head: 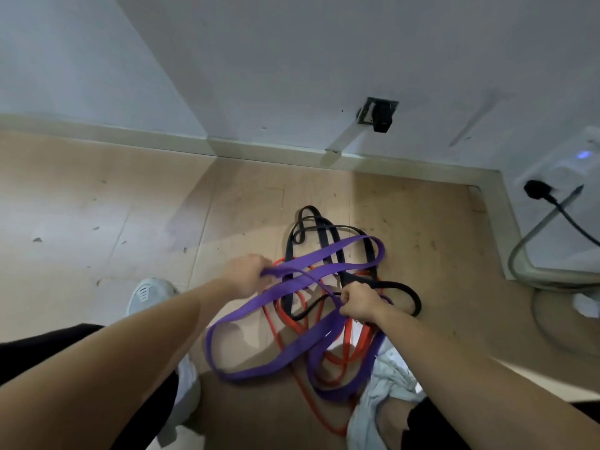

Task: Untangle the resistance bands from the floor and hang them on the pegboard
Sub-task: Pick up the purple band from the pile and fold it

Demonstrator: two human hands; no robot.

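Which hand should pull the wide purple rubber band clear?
Likely left: left hand grips the wide purple band at the tangle's edge; right hand holds it amid narrow black band and red band.

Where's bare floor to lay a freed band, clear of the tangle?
Widest bare floor: left of the tangle, between baseboard and left shoe. Narrower strip: right, before the grey hose. Crowded: the middle, where purple band, red band and black band cross by the left hand and right hand.

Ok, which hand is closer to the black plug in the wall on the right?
Right. The right hand, gripping the purple band, is below and left of the black plug. The left hand, also gripping that band, lies farther left still.
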